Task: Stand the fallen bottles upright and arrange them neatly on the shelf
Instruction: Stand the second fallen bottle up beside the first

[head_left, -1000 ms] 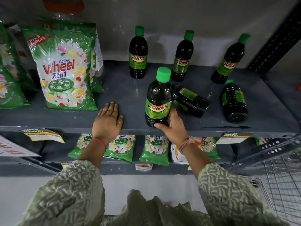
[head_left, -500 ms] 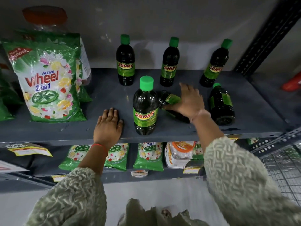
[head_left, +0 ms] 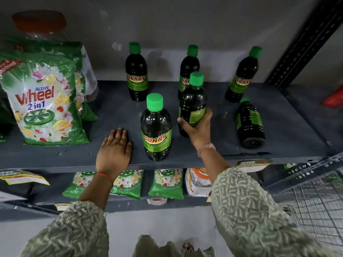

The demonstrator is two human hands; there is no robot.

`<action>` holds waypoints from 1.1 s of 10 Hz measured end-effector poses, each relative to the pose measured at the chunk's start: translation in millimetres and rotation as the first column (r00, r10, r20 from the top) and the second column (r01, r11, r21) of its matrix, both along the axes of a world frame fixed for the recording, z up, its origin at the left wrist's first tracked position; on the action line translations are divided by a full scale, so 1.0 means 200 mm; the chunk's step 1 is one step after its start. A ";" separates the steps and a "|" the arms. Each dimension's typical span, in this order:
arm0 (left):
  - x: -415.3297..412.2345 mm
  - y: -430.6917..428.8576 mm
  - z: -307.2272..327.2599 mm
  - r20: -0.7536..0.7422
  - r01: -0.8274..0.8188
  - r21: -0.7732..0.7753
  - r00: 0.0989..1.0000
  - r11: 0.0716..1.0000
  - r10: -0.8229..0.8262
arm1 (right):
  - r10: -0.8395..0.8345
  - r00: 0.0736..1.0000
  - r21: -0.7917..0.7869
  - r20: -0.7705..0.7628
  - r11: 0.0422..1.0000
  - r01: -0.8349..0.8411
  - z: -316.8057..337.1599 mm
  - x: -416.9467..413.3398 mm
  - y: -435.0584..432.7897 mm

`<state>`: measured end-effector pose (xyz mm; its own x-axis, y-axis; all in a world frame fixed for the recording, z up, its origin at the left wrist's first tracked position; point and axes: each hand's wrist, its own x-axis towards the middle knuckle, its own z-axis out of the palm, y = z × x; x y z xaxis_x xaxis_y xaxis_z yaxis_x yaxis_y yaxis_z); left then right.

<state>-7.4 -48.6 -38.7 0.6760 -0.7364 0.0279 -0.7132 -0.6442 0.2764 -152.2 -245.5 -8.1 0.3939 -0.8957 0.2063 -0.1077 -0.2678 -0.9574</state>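
Note:
Dark bottles with green caps and SUNNY labels stand on a grey shelf (head_left: 115,112). My right hand (head_left: 199,129) grips one bottle (head_left: 193,101) around its lower body and holds it upright, its base hidden by my fingers. An upright bottle (head_left: 156,130) stands near the front edge, just left of it. Three more stand along the back wall: left (head_left: 136,75), middle (head_left: 187,71), right (head_left: 241,76). One bottle (head_left: 249,124) lies on its side at the right, base toward me. My left hand (head_left: 115,151) rests flat on the shelf's front edge.
A green Wheel detergent bag (head_left: 44,104) leans at the shelf's left, with a clear orange-lidded jar (head_left: 39,25) behind it. A perforated black upright (head_left: 304,41) bounds the right side. Detergent packets (head_left: 166,184) lie on the lower shelf, and a wire basket (head_left: 319,201) sits lower right.
My right hand let go of the front bottle, reached to the fallen bottle behind it, gripped it and raised it upright. My left hand stayed flat on the shelf.

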 end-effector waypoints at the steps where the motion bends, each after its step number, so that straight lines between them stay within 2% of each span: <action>1: 0.00 0.00 0.00 -0.003 -0.003 0.007 1.000 1.000 0.004 | 0.010 1.000 0.009 0.009 1.000 -0.010 -0.05 -0.01 0.02; 2: -0.01 -0.01 0.01 -0.015 -0.009 -0.012 1.000 1.000 0.009 | -0.149 0.979 -0.120 -0.142 0.984 0.133 -0.07 0.00 0.04; 3: -0.01 -0.01 0.02 -0.019 -0.009 -0.019 1.000 1.000 0.009 | -0.189 0.968 -0.162 -0.166 0.973 0.162 -0.06 0.00 0.05; 5: -0.01 -0.01 0.01 -0.018 -0.001 -0.003 1.000 1.000 0.001 | -0.076 0.991 -0.065 -0.109 0.995 0.069 -0.07 -0.04 0.06; 6: -0.01 -0.01 0.01 -0.030 -0.001 -0.006 1.000 1.000 0.001 | -0.128 0.977 -0.158 -0.172 0.982 0.101 -0.07 -0.03 0.06; 8: -0.01 -0.01 0.01 -0.028 0.000 -0.002 1.000 1.000 0.000 | 0.062 0.992 0.020 -0.112 0.998 -0.060 -0.06 -0.09 0.03; 9: -0.01 -0.01 0.01 -0.025 0.002 -0.007 1.000 1.000 -0.002 | 0.001 0.983 -0.046 -0.184 0.999 -0.010 -0.06 -0.07 0.03; 10: -0.01 0.00 0.01 -0.023 0.002 -0.010 1.000 1.000 -0.002 | -0.009 0.986 -0.014 -0.166 1.000 0.007 -0.05 -0.08 0.03; 11: -0.01 0.00 0.01 -0.022 0.003 -0.008 1.000 1.000 -0.003 | 0.099 0.983 0.079 -0.156 0.993 -0.088 -0.04 -0.14 0.01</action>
